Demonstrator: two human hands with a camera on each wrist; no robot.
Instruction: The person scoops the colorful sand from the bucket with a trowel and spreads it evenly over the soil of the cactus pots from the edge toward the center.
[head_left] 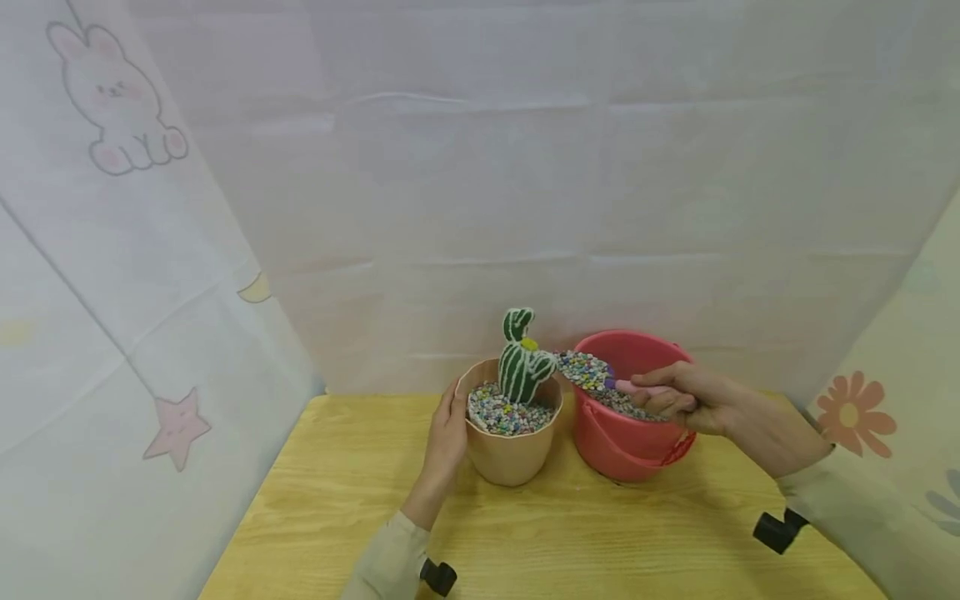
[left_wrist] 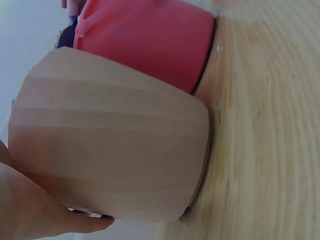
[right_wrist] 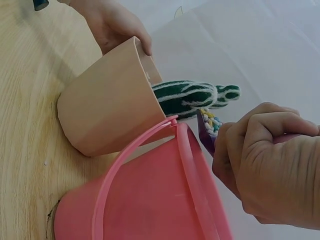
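A beige flower pot (head_left: pixel 510 458) holds multicoloured pebbles (head_left: pixel 504 415) and a green knitted-looking cactus (head_left: pixel 517 371) with white ridges and a yellow flower. My left hand (head_left: pixel 447 437) grips the pot's left side near the rim. My right hand (head_left: pixel 693 396) holds a small shovel by its pink handle; the purple blade (right_wrist: pixel 206 135) is heaped with pebbles (head_left: pixel 585 369). That blade is over the left rim of a pink bucket (head_left: pixel 630 442), its tip close beside the cactus. More pebbles lie inside the bucket, partly hidden by the right hand.
Pot and bucket stand side by side on a wooden table (head_left: pixel 337 492), close to the pale cloth (head_left: pixel 487 208) at the back. The bucket's handle (right_wrist: pixel 112 175) hangs down at its front. A tiny white bit (right_wrist: pixel 45 162) lies on the wood.
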